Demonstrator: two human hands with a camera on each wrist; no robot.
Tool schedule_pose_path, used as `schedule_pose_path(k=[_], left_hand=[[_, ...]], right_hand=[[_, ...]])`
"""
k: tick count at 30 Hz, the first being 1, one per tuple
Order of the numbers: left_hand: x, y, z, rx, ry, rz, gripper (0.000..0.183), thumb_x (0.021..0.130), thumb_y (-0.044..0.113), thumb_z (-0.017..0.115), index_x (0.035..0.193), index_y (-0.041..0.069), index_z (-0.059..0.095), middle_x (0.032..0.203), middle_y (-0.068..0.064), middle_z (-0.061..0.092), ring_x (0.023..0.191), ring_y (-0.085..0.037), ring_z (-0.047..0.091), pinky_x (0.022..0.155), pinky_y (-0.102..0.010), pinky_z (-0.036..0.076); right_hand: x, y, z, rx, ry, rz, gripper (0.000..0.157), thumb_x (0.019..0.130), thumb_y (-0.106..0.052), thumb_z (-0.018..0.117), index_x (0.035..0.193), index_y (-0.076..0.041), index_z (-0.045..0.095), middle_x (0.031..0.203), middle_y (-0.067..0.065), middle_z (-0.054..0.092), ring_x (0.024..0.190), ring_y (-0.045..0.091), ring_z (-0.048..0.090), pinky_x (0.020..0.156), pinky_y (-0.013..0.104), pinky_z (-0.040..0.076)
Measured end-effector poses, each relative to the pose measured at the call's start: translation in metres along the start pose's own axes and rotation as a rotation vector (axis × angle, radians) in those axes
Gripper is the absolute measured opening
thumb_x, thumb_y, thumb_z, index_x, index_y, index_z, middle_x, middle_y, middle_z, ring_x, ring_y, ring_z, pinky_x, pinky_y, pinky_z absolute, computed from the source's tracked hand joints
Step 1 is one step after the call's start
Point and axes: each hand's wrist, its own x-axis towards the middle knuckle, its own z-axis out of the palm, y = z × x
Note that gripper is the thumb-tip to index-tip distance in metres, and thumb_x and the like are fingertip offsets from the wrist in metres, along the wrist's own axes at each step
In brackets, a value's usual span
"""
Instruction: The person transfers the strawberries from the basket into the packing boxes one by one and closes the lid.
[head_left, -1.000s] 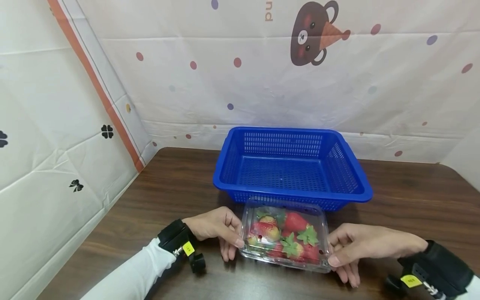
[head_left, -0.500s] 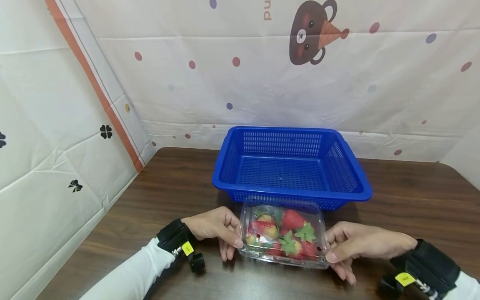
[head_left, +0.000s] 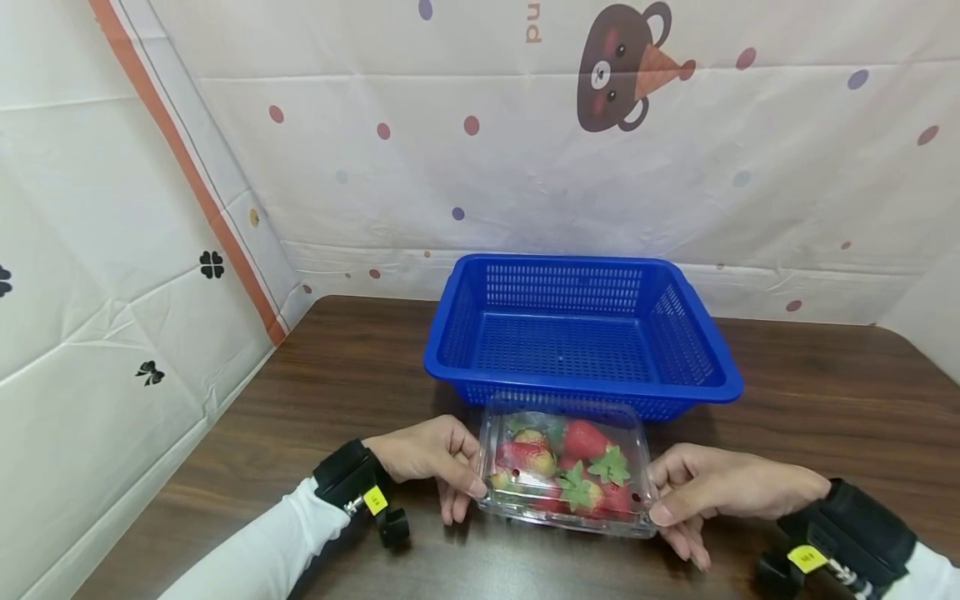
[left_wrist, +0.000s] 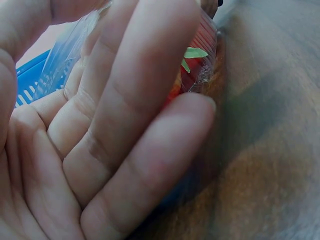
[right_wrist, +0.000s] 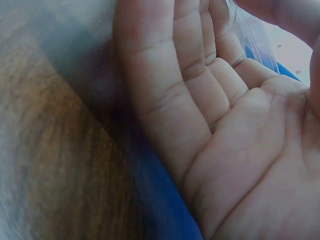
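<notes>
A clear plastic clamshell box [head_left: 525,500] of strawberries [head_left: 585,439] lies in front of the basket in the head view, its lid down. My left hand [head_left: 435,458] grips its left side, thumb at the near left corner. On the opposite side my right hand [head_left: 720,487] holds the box, thumb at the near right corner. In the left wrist view, the fingers [left_wrist: 145,65] cover most of the box, and a red berry with a green leaf [left_wrist: 196,52] shows behind them. The right wrist view is mostly palm and fingers [right_wrist: 155,70], with a sliver of clear plastic behind.
A blue plastic basket [head_left: 585,387] stands just behind the box, its front rim close to the box's back edge. Under everything is a dark wooden table [head_left: 360,358]. A printed white cloth [head_left: 360,192] hangs behind and to the left.
The right hand and the right end of the box have shifted slightly left and away from me. The left hand keeps its place on the box.
</notes>
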Motion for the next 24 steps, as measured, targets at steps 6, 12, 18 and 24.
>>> schedule_pose_path(k=[6, 12, 18, 24], left_hand=[[0.0011, 0.0002, -0.0002, 0.012, 0.001, -0.005, 0.021, 0.087, 0.009, 0.066, 0.082, -0.009, 0.058, 0.064, -0.002, 0.070, 0.056, -0.014, 0.066, 0.052, -0.021, 0.058], [0.0024, 0.0003, -0.0018, 0.021, -0.003, -0.009, 0.021, 0.088, 0.009, 0.066, 0.083, -0.010, 0.058, 0.064, -0.002, 0.070, 0.055, -0.014, 0.065, 0.052, -0.021, 0.058], [0.0026, -0.0019, -0.0030, 0.041, -0.006, -0.009, 0.024, 0.088, 0.010, 0.066, 0.083, -0.012, 0.058, 0.063, -0.001, 0.070, 0.055, -0.014, 0.065, 0.052, -0.021, 0.058], [0.0004, -0.0036, -0.0051, 0.057, 0.000, 0.000, 0.025, 0.088, 0.011, 0.067, 0.084, -0.013, 0.058, 0.063, 0.000, 0.070, 0.055, -0.015, 0.065, 0.051, -0.022, 0.058]], right_hand=[[-0.0008, 0.0007, -0.0004, -0.002, -0.002, 0.004, 0.028, 0.102, -0.004, 0.038, 0.092, 0.021, 0.045, 0.072, 0.039, 0.047, 0.060, 0.025, 0.063, 0.061, 0.030, 0.061], [-0.0018, 0.0013, 0.0003, 0.028, 0.003, 0.005, 0.029, 0.102, -0.005, 0.037, 0.093, 0.023, 0.043, 0.074, 0.037, 0.049, 0.066, 0.015, 0.065, 0.064, 0.027, 0.060], [-0.0018, 0.0027, 0.0012, 0.046, 0.005, 0.013, 0.031, 0.103, -0.006, 0.036, 0.094, 0.023, 0.043, 0.076, 0.035, 0.052, 0.069, 0.012, 0.066, 0.068, 0.025, 0.060], [0.0010, 0.0017, 0.0012, 0.030, 0.006, 0.010, 0.030, 0.103, -0.005, 0.036, 0.094, 0.022, 0.044, 0.075, 0.039, 0.048, 0.069, 0.012, 0.066, 0.068, 0.029, 0.061]])
